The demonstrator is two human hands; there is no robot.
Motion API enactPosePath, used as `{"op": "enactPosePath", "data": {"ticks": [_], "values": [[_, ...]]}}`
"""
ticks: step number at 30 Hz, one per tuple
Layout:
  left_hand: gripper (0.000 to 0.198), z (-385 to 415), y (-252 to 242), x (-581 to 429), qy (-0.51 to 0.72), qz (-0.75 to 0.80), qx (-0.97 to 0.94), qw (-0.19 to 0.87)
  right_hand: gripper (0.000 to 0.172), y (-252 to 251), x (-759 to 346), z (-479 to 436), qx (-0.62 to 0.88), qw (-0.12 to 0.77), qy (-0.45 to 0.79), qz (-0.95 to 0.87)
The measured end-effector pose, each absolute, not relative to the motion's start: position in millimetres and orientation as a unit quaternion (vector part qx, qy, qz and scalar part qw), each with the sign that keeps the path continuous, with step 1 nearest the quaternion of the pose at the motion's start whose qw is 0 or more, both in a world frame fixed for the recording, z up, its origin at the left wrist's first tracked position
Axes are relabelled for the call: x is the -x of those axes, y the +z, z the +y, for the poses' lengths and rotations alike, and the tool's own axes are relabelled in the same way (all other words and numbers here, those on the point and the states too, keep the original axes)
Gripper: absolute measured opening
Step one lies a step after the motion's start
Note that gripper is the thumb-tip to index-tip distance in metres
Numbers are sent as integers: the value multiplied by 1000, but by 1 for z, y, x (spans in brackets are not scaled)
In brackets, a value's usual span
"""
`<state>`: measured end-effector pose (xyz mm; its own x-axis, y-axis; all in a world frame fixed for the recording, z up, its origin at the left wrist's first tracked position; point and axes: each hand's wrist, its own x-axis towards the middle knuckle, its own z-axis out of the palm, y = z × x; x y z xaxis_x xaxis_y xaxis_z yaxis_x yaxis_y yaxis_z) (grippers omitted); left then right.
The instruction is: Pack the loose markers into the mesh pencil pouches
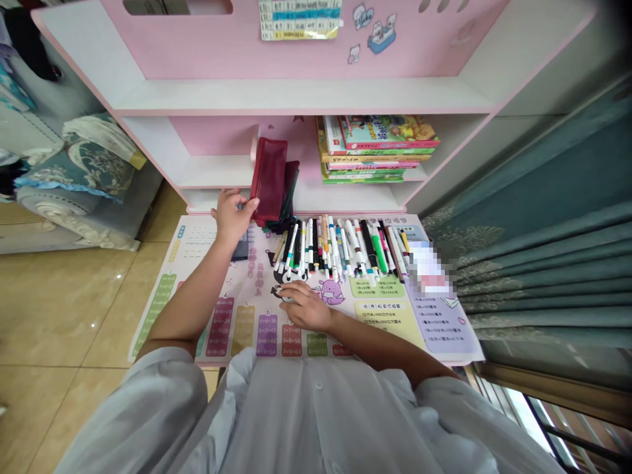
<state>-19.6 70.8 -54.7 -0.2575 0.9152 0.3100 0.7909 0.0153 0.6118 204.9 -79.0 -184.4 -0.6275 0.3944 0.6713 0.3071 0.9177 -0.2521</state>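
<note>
My left hand (234,214) is beside a dark red pouch (270,181), its thumb at the pouch's lower left edge and its other fingers loosely bent, apart from it. The pouch stands tilted against other dark pouches (290,191) at the shelf front. My right hand (306,306) lies on the printed desk mat (247,303), fingers loosely stretched, holding nothing. Just beyond it, many pens and markers (340,247) lie side by side in a row, tips and caps in several colours. A dark flat object (240,249) lies partly hidden by my left wrist.
A pink and white shelf unit (306,95) rises behind the mat. A stack of books (378,148) sits on its right side. A blurred-out flat item (429,270) lies at the mat's right. Teal curtains (543,224) hang at the right; a fabric-covered piece (89,158) stands left.
</note>
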Motion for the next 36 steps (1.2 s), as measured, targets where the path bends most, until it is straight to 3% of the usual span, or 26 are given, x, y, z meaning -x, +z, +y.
{"op": "enactPosePath", "data": {"ticks": [9, 17, 20, 25, 36], "values": [[34, -30, -33, 18, 373, 622, -688, -32, 16, -148, -215, -91, 179, 425, -14, -887], [33, -84, -75, 9, 322, 519, -790, -44, 24, -90, -241, -109, 229, 433, -80, -868], [30, -94, -91, 2, 308, 493, -813, -37, 23, -77, -244, -108, 290, 372, -79, -878], [28, -100, -108, -7, 265, 474, -839, 12, 15, -85, -246, -105, 373, 276, -40, -885], [24, -87, -129, -13, 363, 418, -832, -48, 17, -118, -253, -103, 393, 289, -9, -873]]}}
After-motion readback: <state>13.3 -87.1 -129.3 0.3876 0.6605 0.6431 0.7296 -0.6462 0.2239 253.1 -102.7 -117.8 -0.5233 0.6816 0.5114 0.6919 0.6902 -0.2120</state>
